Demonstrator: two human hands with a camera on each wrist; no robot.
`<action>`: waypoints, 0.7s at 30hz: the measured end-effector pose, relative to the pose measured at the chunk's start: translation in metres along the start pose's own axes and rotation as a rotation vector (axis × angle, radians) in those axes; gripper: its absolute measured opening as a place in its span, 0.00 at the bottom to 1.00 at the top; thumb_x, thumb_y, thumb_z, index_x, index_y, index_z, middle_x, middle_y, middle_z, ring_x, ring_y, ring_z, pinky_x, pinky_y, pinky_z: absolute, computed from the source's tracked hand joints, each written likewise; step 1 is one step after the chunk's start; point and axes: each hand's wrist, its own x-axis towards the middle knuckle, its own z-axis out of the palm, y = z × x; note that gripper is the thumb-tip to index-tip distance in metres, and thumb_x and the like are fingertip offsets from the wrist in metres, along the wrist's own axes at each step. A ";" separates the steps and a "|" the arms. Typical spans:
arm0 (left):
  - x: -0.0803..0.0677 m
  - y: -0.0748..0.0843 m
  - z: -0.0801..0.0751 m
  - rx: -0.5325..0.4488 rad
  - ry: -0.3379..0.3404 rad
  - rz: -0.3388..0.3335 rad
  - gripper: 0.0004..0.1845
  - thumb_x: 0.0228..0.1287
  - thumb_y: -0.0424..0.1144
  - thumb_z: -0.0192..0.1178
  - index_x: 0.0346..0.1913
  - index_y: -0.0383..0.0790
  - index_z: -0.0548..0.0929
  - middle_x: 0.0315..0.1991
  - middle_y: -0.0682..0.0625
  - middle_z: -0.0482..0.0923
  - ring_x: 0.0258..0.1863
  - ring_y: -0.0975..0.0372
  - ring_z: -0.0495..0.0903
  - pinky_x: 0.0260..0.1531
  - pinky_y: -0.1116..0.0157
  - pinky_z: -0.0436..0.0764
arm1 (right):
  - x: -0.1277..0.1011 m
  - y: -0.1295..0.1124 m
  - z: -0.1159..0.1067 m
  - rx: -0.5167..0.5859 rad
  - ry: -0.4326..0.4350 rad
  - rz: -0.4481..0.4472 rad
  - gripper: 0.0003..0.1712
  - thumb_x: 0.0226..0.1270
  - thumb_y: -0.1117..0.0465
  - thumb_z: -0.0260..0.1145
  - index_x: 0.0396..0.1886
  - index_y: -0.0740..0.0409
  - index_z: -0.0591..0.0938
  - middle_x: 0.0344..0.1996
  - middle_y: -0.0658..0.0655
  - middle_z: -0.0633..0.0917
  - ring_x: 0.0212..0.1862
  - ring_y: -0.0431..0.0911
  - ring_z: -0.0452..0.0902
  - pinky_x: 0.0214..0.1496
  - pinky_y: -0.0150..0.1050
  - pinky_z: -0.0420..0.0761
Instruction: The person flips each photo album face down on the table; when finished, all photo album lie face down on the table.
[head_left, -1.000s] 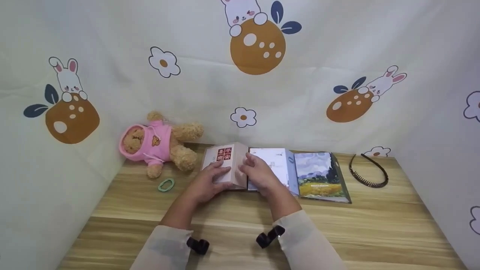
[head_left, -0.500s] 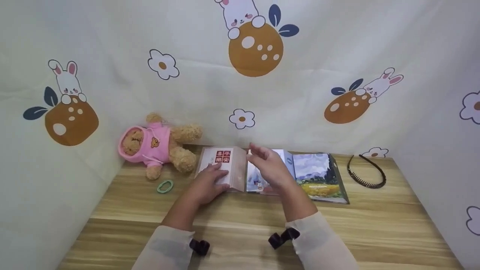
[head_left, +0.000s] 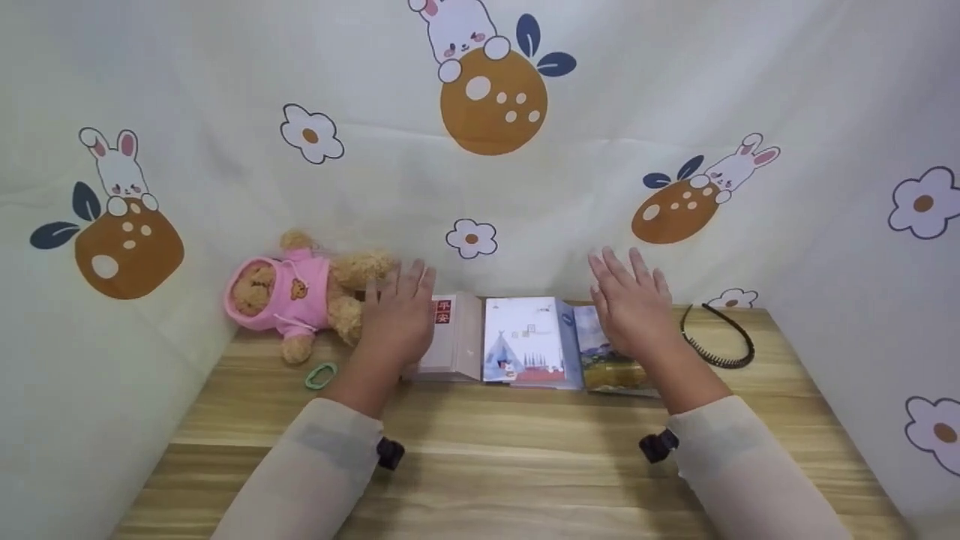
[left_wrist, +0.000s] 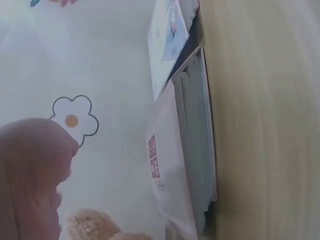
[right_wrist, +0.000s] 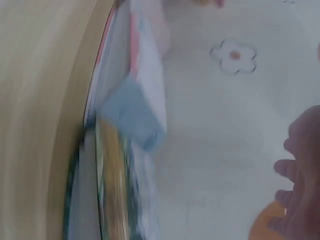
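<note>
Three thick books stand in a row along the back of the table. The left one is a cream book (head_left: 459, 341) with red character squares; the middle one is a white and blue book (head_left: 523, 341) with a tent picture. At the right end is a book with a landscape painting (head_left: 600, 369) on its cover. My left hand (head_left: 401, 319), fingers straight, is raised above the cream book and hides its left part. My right hand (head_left: 634, 311), fingers spread, hovers over the painting book and covers much of it. Both hands hold nothing; gaps below them show in the wrist views.
A teddy bear (head_left: 306, 289) in a pink hoodie lies at the back left, with a green hair tie (head_left: 321, 376) in front of it. A dark toothed headband (head_left: 720, 352) lies at the right. Printed cloth (head_left: 375, 195) walls in the wooden table (head_left: 480, 457).
My left hand has let go of the cream book and lifted. My right hand has moved right from beside it to over the painting book. The head view has shifted slightly.
</note>
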 end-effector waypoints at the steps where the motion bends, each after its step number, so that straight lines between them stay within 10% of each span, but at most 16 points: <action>1: 0.002 0.002 0.001 0.029 0.013 -0.016 0.35 0.87 0.56 0.40 0.88 0.52 0.50 0.91 0.50 0.42 0.90 0.46 0.38 0.86 0.34 0.40 | 0.002 0.002 0.003 -0.073 -0.003 0.005 0.38 0.88 0.36 0.35 0.90 0.39 0.47 0.90 0.52 0.45 0.90 0.62 0.32 0.88 0.71 0.36; 11: 0.005 0.018 0.021 0.018 0.042 -0.082 0.56 0.61 0.90 0.33 0.88 0.68 0.42 0.91 0.55 0.28 0.87 0.42 0.19 0.76 0.20 0.27 | 0.014 0.003 0.048 -0.057 0.028 0.125 0.59 0.66 0.14 0.47 0.89 0.28 0.41 0.89 0.50 0.30 0.88 0.66 0.19 0.75 0.86 0.23; 21: -0.001 0.028 0.020 -0.035 0.016 -0.067 0.46 0.73 0.81 0.30 0.88 0.68 0.41 0.91 0.54 0.27 0.88 0.46 0.18 0.81 0.28 0.24 | 0.014 0.005 0.052 -0.055 -0.015 0.135 0.59 0.66 0.11 0.37 0.89 0.31 0.40 0.89 0.54 0.29 0.88 0.66 0.18 0.78 0.81 0.18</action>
